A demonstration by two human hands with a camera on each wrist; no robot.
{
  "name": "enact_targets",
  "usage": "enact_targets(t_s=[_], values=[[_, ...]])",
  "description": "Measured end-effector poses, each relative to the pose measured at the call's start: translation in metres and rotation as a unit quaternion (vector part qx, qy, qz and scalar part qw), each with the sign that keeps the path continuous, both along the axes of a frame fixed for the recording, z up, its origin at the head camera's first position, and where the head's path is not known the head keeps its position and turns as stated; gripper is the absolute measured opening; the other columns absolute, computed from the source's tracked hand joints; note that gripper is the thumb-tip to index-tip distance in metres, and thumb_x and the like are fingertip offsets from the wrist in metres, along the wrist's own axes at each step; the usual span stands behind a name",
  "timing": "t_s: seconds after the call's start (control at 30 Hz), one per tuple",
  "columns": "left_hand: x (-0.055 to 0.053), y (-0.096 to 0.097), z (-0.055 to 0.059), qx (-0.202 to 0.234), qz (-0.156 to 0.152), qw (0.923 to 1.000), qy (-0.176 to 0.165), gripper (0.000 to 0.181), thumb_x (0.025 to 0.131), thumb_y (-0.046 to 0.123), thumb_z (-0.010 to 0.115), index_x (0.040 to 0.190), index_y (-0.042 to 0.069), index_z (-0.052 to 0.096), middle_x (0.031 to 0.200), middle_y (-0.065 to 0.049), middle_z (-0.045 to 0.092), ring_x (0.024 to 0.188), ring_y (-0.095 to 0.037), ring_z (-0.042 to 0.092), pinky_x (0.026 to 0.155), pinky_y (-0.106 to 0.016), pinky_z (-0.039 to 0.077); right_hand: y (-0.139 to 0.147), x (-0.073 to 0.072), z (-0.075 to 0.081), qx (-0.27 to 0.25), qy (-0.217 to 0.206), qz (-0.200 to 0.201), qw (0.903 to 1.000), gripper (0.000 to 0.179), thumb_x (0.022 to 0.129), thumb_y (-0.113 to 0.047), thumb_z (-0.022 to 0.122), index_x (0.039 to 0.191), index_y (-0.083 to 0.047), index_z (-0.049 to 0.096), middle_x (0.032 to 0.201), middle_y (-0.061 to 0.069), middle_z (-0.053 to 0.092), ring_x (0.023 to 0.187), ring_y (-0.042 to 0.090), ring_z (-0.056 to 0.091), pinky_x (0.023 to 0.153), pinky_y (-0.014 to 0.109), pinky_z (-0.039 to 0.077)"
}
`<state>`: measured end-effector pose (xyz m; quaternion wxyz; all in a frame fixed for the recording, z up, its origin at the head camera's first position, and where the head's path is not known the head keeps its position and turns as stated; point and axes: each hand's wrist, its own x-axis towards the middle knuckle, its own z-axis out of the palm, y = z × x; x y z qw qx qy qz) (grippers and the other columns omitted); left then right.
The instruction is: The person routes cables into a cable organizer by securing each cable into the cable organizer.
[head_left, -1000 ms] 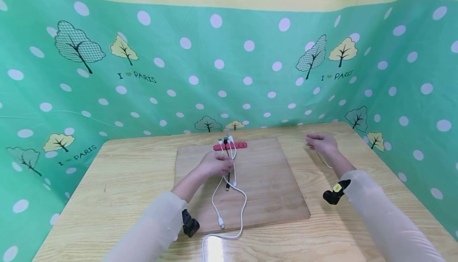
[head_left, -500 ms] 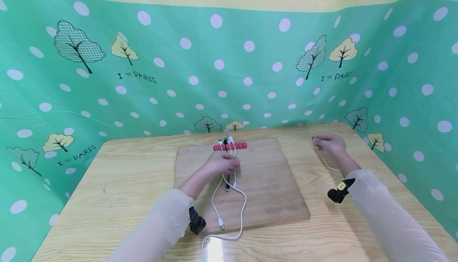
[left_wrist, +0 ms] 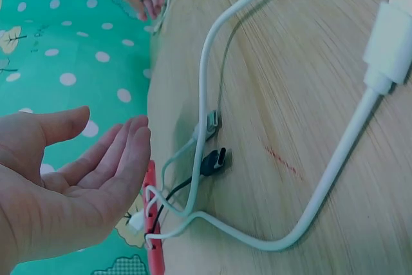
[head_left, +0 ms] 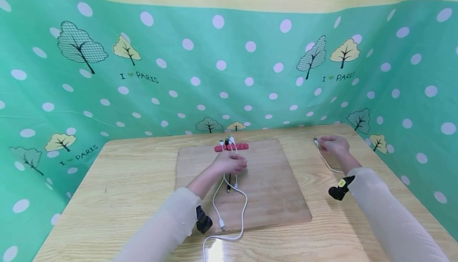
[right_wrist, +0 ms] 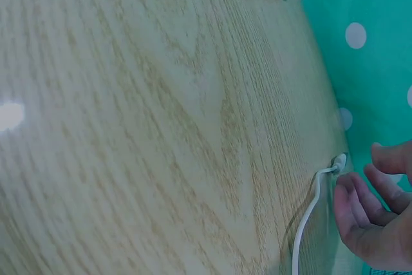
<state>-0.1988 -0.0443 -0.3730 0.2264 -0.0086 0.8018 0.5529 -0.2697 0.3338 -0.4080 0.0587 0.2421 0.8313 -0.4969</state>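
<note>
Over the wooden board, my left hand (head_left: 230, 163) hovers with relaxed fingers and holds nothing; the left wrist view shows its thumb apart from the fingers. Just beyond it lies a red cable holder (head_left: 243, 146) with white cables and a black cable (left_wrist: 215, 159) set in it. Part of these cables is hidden behind the hand. At the right, my right hand (head_left: 334, 146) is beside the plug (head_left: 316, 141) of a separate white cable (right_wrist: 309, 217), its fingers loosely bent with nothing between them. A white connector (head_left: 222, 224) lies near the board's front edge.
The board (head_left: 272, 190) lies flat on a wood-grain table (head_left: 132, 182). A longer white cable (head_left: 245, 210) loops past the board's front edge. A green dotted cloth (head_left: 171, 67) hangs behind the table and along its sides.
My right hand has drawn right, and the separate white cable's plug now shows beside it. The left hand has drifted slightly right over the cables.
</note>
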Motion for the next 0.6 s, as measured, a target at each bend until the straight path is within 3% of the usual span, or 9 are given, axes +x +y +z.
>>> enact_targets(t_s=[0.2, 0.37, 0.47, 0.6], values=[[0.000, 0.003, -0.004, 0.003, -0.012, 0.9999, 0.003, 0.026, 0.092, 0.014, 0.063, 0.112, -0.002, 0.066, 0.108, -0.017, 0.072, 0.096, -0.025, 0.071, 0.083, -0.031, 0.062, 0.002, -0.002, -0.001, 0.004, 0.002, 0.007, 1.0000, 0.046, 0.094, -0.018, 0.058, 0.134, 0.003, 0.050, 0.069, -0.013, 0.058, 0.064, -0.001, 0.059, 0.069, 0.016, 0.059], [0.001, 0.007, -0.004, -0.003, -0.019, 0.9998, -0.001, 0.025, 0.092, 0.015, 0.063, 0.112, 0.000, 0.067, 0.107, -0.015, 0.073, 0.098, -0.024, 0.071, 0.085, -0.032, 0.061, 0.001, -0.004, -0.005, 0.048, -0.001, 0.018, 0.9987, 0.042, 0.095, -0.018, 0.056, 0.131, 0.003, 0.053, 0.095, 0.005, 0.067, 0.071, 0.003, 0.059, 0.065, 0.013, 0.058], [0.002, 0.009, -0.003, -0.005, -0.022, 0.9997, 0.000, 0.025, 0.093, 0.016, 0.062, 0.112, 0.000, 0.067, 0.107, -0.015, 0.072, 0.099, -0.025, 0.070, 0.086, -0.033, 0.061, 0.000, -0.006, -0.008, 0.063, 0.000, 0.019, 0.9978, 0.042, 0.095, -0.018, 0.056, 0.131, 0.004, 0.053, 0.116, 0.017, 0.064, 0.078, 0.008, 0.060, 0.066, 0.014, 0.058], [0.002, 0.010, -0.003, -0.004, -0.023, 0.9997, -0.002, 0.026, 0.093, 0.017, 0.063, 0.113, 0.001, 0.067, 0.107, -0.015, 0.072, 0.100, -0.026, 0.070, 0.086, -0.034, 0.061, 0.000, -0.007, -0.011, 0.082, 0.002, 0.024, 0.9964, 0.043, 0.094, -0.019, 0.058, 0.130, 0.004, 0.054, 0.119, 0.020, 0.063, 0.079, 0.009, 0.060, 0.064, 0.014, 0.056]])
